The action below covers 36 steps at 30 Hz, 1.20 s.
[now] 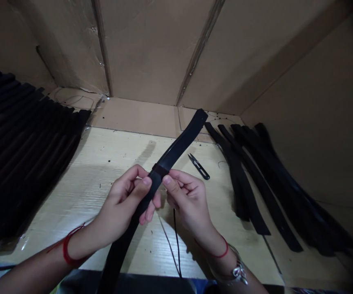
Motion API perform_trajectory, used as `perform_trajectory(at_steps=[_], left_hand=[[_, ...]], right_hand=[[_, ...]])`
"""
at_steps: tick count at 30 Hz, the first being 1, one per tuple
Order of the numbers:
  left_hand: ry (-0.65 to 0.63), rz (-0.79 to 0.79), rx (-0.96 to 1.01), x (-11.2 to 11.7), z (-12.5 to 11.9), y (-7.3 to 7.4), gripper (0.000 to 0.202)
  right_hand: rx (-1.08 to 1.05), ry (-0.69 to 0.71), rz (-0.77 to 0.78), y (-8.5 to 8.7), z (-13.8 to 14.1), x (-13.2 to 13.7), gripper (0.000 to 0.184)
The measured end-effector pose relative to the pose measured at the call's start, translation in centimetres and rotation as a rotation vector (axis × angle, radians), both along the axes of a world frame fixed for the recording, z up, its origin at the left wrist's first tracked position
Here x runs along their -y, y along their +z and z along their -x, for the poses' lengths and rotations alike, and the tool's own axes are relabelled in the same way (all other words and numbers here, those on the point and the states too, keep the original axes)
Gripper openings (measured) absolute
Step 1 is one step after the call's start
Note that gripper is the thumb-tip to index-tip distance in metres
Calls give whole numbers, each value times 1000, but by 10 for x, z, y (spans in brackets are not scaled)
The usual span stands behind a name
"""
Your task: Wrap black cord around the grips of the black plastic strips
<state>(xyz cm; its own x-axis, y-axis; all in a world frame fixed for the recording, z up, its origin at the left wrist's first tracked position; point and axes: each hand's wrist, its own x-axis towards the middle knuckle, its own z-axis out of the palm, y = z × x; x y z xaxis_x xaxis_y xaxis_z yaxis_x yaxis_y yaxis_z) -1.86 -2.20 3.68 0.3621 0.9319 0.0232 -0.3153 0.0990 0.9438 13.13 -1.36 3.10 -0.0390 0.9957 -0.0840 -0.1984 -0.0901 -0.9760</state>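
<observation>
Inside a booth of cardboard walls (152, 49), a pale wood-grain table (103, 163) carries everything. Left side: a heap of black strips (20, 143) overlaps in a stepped row, apparently so each edge stays easy to grasp. Right side: looser black straps (256, 188) lie lengthwise, fanned from the back corner, which seems to keep them from tangling.

Centre: one long black strap (176, 151) is held up on a slant, far end over the table's back edge, near end dropping out of view past the front edge. The left hand (121, 200) and right hand (187, 200) pinch it mid-length between thumbs and curled fingers, close together on either side of a narrow dark band (159, 169). This grip appears to keep the band exposed and the strap steady.

Just beyond the right hand, small black thread snips (198, 166) lie closed within easy reach. A thin black cord (176, 241) runs down beneath the hands. A red string (68, 247) circles the left wrist; a metal bracelet (239, 271) sits on the right.
</observation>
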Motion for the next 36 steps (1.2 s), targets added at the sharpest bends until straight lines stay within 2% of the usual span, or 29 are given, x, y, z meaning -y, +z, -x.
perform_trajectory(at_steps=[2, 4, 6, 8, 13, 17, 19, 22, 25, 28, 31, 36], left_hand=[[-28, 24, 64, 1, -2, -1, 21], [-58, 60, 129, 3, -4, -1, 21], [-101, 132, 196, 3, -6, -2, 23], [-131, 225, 277, 2, -7, -1, 22], [-176, 359, 390, -1, -4, -2, 21], [-258, 388, 493, -2, -4, -11, 29], [-333, 405, 539, -2, -6, -16, 30], [-413, 378, 399, -4, -8, -18, 40], [-308, 237, 88, -6, -7, -16, 55], [-223, 199, -79, -8, -3, -12, 50], [-263, 242, -26, -9, 1, -8, 47], [-364, 276, 274, -7, 0, -5, 49]], right_hand=[[-12, 19, -17, 1, 0, 2, 27], [-20, -29, -62, 2, 1, 4, 28], [-14, -88, -99, 2, 1, 4, 28], [7, -87, -98, 3, -1, 2, 28], [-82, 58, 20, 4, -7, -6, 24], [-179, 197, 76, 7, -7, -7, 26], [-225, 218, 84, 8, -6, -5, 27], [-232, 125, 97, 7, -4, -3, 25], [-185, 22, 113, 3, -2, -3, 26], [-114, 31, 79, 2, -1, -5, 26], [-92, 53, 51, 3, -2, -4, 24], [-129, 105, -24, 7, -4, 2, 17]])
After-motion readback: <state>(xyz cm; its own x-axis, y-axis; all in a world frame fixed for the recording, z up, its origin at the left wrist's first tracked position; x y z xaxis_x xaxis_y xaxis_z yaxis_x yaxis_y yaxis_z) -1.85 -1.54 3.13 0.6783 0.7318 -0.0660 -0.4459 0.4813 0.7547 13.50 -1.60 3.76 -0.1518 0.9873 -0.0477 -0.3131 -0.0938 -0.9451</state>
